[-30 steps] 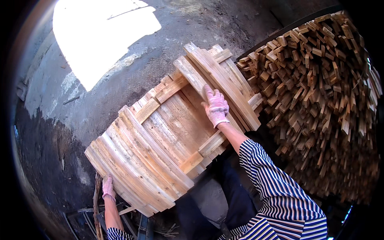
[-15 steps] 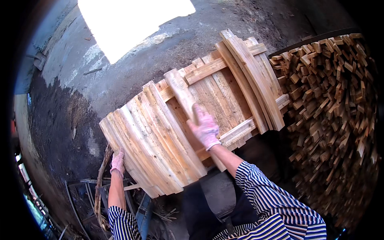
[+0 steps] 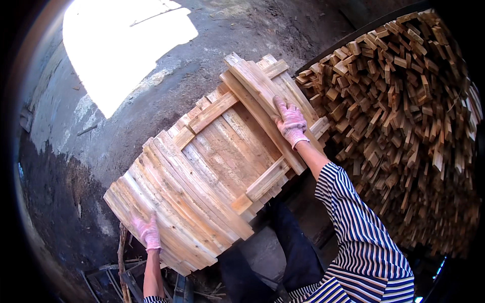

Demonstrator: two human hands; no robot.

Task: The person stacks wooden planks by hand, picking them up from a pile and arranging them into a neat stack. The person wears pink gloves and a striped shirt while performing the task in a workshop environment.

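While both gloved hands, left hand [image 3: 147,231] and right hand [image 3: 290,121], clasp opposite ends of the pale slatted wooden pallet [image 3: 217,161], I'd keep it level beside the stacked offcut woodpile [image 3: 404,111].

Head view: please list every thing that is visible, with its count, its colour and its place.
wooden panel: one, pale brown boards with crosspieces, centre, held tilted
stack of cut wood sticks: one large pile, brown, right side
concrete ground: grey, with a bright sunlit patch at upper left
scrap pieces: a few, dark, lower left on the ground
striped sleeve: one, blue and white, lower right
left hand: pink glove, on the panel's lower left edge
right hand: pink glove, on the panel's upper right edge
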